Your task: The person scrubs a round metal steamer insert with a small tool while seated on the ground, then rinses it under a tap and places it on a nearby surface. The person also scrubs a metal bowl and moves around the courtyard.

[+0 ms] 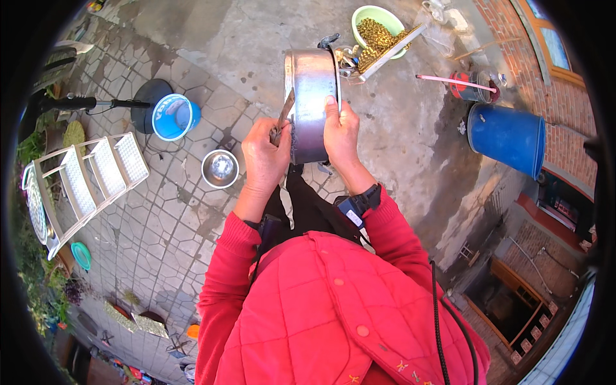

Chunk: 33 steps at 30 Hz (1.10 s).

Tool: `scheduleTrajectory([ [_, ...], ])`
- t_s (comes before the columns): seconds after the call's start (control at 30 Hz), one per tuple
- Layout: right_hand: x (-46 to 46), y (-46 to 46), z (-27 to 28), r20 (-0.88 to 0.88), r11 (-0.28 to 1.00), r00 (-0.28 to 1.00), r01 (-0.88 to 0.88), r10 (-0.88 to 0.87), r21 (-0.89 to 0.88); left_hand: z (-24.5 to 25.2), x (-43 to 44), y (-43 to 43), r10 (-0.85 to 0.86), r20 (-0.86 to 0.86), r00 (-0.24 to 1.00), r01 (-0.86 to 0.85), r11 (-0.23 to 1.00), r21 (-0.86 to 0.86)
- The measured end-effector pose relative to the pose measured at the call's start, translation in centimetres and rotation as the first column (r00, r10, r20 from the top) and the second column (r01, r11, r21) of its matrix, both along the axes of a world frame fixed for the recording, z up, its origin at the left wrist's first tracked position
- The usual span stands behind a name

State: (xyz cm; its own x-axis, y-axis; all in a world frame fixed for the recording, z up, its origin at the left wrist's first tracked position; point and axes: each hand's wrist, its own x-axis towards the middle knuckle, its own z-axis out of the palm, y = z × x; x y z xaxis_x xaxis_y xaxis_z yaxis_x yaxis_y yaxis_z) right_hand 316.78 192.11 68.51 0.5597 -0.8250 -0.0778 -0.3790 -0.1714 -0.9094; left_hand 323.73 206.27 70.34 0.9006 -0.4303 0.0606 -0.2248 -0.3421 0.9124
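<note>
A metal cooking pot (pixel 313 96) is held up on its side in front of me, its wall dulled by dark and brownish discolouration. One black handle (pixel 329 41) sticks out at its far end; the pot's inside is turned from view. My right hand (pixel 342 137) grips the rim on the right, thumb against the outer wall. In my left hand (pixel 267 149) is a narrow, rusty knife-like blade (pixel 287 108), pinched by its lower end. The blade lies along the pot's left edge, and my left fingers are right beside that edge.
A green basin (pixel 361 12) of yellow-brown pieces stands beyond the pot, with a flat board (pixel 392 52) across it. Left are a steel bowl (pixel 220 179), a blue bucket (pixel 192 118) and a white stepped rack (pixel 103 163). A blue barrel (pixel 505 137) lies right.
</note>
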Motion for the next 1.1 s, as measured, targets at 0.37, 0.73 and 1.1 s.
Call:
scheduleTrajectory([
  [0.37,-4.3,1.5,2.9,-0.038,0.92,0.97,-0.239,0.239,-0.31,1.3,15.7,-4.9,-0.055,-0.547,0.835,0.058,0.998,-0.012],
  [0.73,-6.0,-0.7,3.0,-0.003,0.959,0.983,-0.179,0.182,-0.218,-5.5,15.9,-1.6,0.04,-0.694,0.719,-0.06,0.998,-0.004],
  [1.1,-2.9,-0.2,3.5,-0.095,0.93,0.98,-0.196,0.175,-0.311,1.1,7.1,-2.9,-0.064,0.123,0.99,0.084,0.984,-0.157],
])
